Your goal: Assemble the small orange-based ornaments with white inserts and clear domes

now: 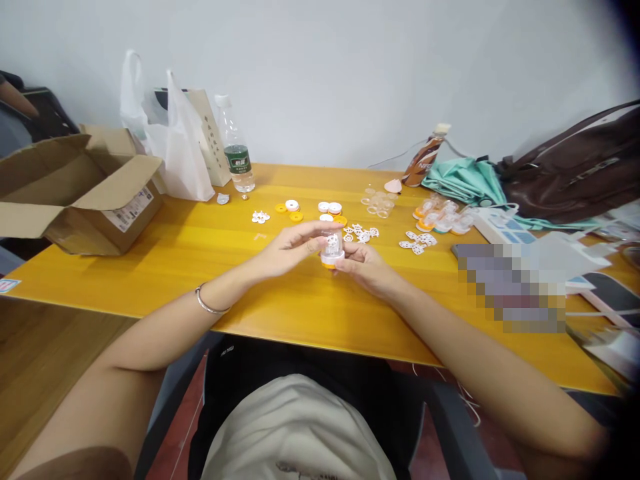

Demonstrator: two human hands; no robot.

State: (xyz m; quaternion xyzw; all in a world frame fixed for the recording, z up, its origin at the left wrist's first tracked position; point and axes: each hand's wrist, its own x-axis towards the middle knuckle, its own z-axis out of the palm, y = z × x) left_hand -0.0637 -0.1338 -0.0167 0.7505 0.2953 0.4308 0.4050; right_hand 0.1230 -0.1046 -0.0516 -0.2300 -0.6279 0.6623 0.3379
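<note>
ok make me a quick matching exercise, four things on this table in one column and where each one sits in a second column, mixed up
Things:
1. cardboard box
2. water bottle
3. brown bag
4. small clear and orange part

Places:
A. far right of the table, beside a teal umbrella
B. between the left hand and right hand
C. left end of the table, flaps open
D. upright at the back, next to a white plastic bag

Pairs: 1-C, 2-D, 3-A, 4-B

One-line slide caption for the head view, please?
Both hands hold a small clear capsule over the yellow table.
</note>
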